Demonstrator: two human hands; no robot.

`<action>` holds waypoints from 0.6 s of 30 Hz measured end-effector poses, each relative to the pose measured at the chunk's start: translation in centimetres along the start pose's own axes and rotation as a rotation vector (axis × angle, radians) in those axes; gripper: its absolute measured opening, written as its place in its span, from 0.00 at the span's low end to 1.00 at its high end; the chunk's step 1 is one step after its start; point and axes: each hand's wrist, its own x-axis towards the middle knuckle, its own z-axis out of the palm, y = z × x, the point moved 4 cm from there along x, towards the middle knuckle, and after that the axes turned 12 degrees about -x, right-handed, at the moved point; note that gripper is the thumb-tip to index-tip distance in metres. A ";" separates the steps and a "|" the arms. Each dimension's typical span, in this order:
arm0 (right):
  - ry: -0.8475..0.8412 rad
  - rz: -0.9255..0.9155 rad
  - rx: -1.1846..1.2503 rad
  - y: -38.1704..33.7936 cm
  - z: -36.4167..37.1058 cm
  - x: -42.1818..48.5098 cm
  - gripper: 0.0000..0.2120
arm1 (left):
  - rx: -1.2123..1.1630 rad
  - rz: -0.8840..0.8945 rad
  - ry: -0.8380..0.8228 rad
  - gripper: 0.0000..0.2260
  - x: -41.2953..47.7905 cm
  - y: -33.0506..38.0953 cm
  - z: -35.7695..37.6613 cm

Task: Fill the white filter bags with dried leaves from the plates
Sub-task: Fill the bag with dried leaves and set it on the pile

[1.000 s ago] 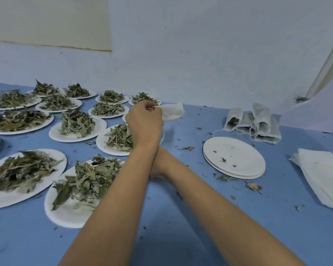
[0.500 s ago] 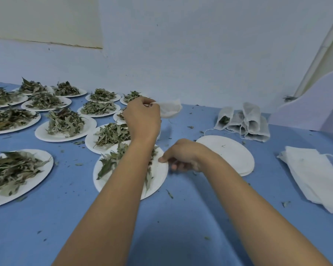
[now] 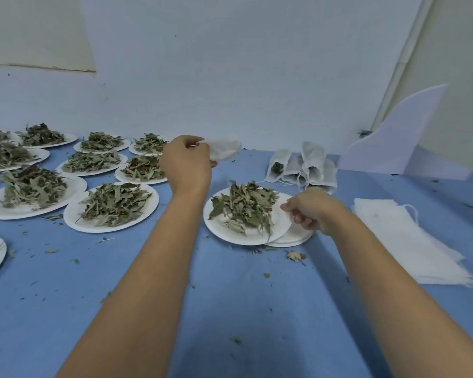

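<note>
The left hand [image 3: 186, 165] is raised above the worktop [image 3: 230, 309], fingers curled, pinching one white filter bag [image 3: 224, 150] by its edge. The bag hangs clear of the surface; whether it holds anything cannot be told.

The right hand [image 3: 311, 211] grips the right rim of a white plate [image 3: 230, 233], thumb on top and fingers curled beneath. The plate carries a heap of dried leaves [image 3: 243, 205] and partly overlaps a stack of bare plates [image 3: 298, 238].

Just beyond lies a cluster of filled bags [image 3: 303, 167], near the wall. A flat pile of unfilled bags [image 3: 402, 241] lies to the right. More plates of leaves [image 3: 112, 205] stand in rows on the left. Leaf crumbs [image 3: 294, 255] are scattered over the blue surface.
</note>
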 end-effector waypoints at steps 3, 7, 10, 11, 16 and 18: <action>0.142 0.029 -0.022 1.6 -1.4 0.9 0.15 | -0.082 -0.047 0.060 0.10 -0.5 -1.2 0.6; 0.311 0.002 -0.052 3.0 -2.1 1.5 0.14 | -0.190 -0.145 0.187 0.07 -0.6 -2.8 0.6; 0.396 -0.036 -0.149 3.3 -2.4 1.6 0.16 | -0.162 -0.186 0.224 0.06 -0.7 -4.1 0.6; 0.421 -0.042 -0.183 3.3 -2.4 1.6 0.16 | -0.138 -0.202 0.223 0.06 -0.9 -4.6 0.6; 0.527 -0.147 -0.222 3.0 -1.7 1.4 0.16 | -0.118 -0.338 0.255 0.07 -1.8 -7.5 0.4; 0.551 -0.280 -0.136 2.4 -1.2 1.0 0.10 | -0.137 -0.356 0.279 0.08 -2.2 -8.1 0.1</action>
